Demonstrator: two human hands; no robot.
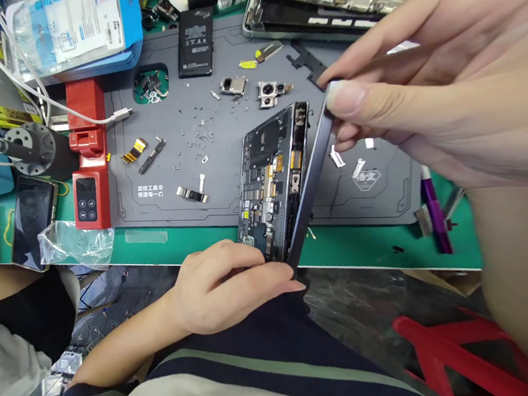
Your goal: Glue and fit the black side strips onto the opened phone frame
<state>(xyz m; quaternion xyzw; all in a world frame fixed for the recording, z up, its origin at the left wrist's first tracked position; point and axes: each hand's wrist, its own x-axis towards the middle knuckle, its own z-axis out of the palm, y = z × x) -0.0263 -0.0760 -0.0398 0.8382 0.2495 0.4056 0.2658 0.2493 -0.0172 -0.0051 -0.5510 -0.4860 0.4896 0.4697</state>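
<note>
While in both hands (237, 284) (435, 91), phone (266, 173) near “武校工具” mat (156, 121).

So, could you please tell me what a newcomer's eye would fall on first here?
Probably the opened phone near the middle, inner parts exposed, its lower end held by the left hand. Beside it, the right hand pinches the top of a dark panel, seen nearly edge-on. Next might come the red device at the left end of the grey mat.

Phone-repair workshop, work mat (223, 164), scattered screws (200, 137), battery (195, 43), camera module (269, 93), opened phone (265, 142)
</note>
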